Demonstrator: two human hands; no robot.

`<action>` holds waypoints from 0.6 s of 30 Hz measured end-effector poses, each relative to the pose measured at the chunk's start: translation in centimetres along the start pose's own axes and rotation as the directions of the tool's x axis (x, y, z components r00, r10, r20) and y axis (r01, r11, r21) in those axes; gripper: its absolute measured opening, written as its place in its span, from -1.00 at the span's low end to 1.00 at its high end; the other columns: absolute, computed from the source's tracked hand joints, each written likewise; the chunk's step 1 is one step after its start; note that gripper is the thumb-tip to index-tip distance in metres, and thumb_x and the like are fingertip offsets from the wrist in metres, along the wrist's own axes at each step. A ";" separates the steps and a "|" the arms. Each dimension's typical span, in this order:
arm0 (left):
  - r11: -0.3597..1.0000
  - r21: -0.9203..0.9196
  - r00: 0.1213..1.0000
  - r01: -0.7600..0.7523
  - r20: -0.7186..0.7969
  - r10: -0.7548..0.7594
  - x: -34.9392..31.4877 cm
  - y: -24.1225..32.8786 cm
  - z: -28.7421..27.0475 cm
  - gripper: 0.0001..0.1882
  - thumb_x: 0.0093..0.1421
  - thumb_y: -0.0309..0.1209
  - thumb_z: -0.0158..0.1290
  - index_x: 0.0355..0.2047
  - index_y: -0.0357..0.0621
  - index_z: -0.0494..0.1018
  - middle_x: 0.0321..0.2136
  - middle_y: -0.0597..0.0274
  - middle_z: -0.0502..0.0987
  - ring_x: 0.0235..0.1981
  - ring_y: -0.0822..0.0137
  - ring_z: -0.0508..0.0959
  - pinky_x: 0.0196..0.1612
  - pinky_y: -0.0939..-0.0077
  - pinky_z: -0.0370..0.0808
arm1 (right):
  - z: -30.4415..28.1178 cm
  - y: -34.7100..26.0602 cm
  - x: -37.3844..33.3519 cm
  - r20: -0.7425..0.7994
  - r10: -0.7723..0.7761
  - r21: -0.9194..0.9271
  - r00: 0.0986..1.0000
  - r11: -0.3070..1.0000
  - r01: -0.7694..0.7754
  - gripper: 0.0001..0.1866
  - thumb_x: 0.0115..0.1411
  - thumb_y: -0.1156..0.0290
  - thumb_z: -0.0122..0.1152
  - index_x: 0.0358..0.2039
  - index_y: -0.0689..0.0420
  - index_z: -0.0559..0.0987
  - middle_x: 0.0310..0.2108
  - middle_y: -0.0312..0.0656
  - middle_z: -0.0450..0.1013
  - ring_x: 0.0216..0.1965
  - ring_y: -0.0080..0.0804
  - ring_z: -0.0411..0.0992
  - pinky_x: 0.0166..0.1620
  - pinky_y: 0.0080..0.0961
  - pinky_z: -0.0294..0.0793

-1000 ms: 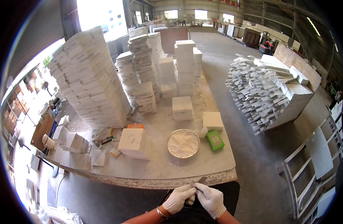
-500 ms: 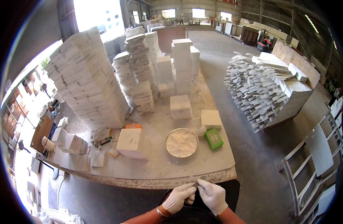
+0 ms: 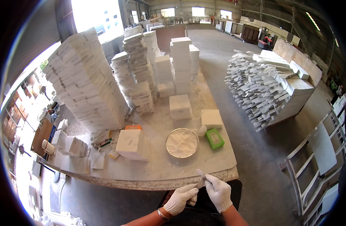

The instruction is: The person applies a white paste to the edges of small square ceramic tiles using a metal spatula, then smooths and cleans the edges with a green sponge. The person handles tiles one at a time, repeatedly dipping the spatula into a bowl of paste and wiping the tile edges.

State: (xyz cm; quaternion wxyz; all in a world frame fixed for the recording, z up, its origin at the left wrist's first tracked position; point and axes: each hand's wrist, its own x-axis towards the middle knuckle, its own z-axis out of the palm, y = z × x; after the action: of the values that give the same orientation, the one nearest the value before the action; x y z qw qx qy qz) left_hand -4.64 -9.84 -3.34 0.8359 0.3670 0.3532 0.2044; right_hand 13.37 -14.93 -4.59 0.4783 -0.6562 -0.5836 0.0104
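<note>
Both my hands wear white knit gloves just off the table's near edge. My left hand (image 3: 181,199) is closed, its fingertips pinching a small, thin, grey-white strip (image 3: 200,183). My right hand (image 3: 219,194) also pinches the strip, higher up, its thumb and forefinger pressed together. A pale end of the strip pokes up past the right fingertips; what it is made of I cannot make out. Beyond the hands, on the table, sits a round metal-rimmed bowl (image 3: 167,145) of white powder (image 3: 182,142). Right of the bowl lies a green box (image 3: 215,139).
The stone-topped table (image 3: 161,171) carries tall stacks of white marble-like tiles (image 3: 86,83) and a shorter stack (image 3: 132,145). An orange box (image 3: 133,127) stands behind that. To the right are a pile of stone strips (image 3: 257,88) and a metal rack (image 3: 303,169).
My right hand has risen slightly and shifted right, away from the left fingertips. More of the thin strip now shows between and above the hands. My left hand has hardly moved.
</note>
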 end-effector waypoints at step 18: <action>0.999 0.036 1.000 -0.015 -0.007 0.015 0.1 0.1 0.0 -0.53 0.42 -0.25 0.06 0.20 -0.33 0.42 -0.49 0.41 0.45 -0.50 0.57 0.41 -0.38 0.64 0.41 | -0.1 0.1 -0.1 -0.011 -0.021 -0.001 1.000 1.000 0.021 -0.68 0.12 0.51 0.37 -0.07 0.10 0.65 -0.43 -0.12 0.62 -0.50 -0.17 0.59 -0.43 -0.34 0.57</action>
State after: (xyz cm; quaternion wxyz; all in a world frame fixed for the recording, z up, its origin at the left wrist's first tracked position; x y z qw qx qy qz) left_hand -4.59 -9.69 -3.27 0.8265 0.3837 0.3569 0.2055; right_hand 13.49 -15.06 -4.65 0.4811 -0.6503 -0.5879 0.0014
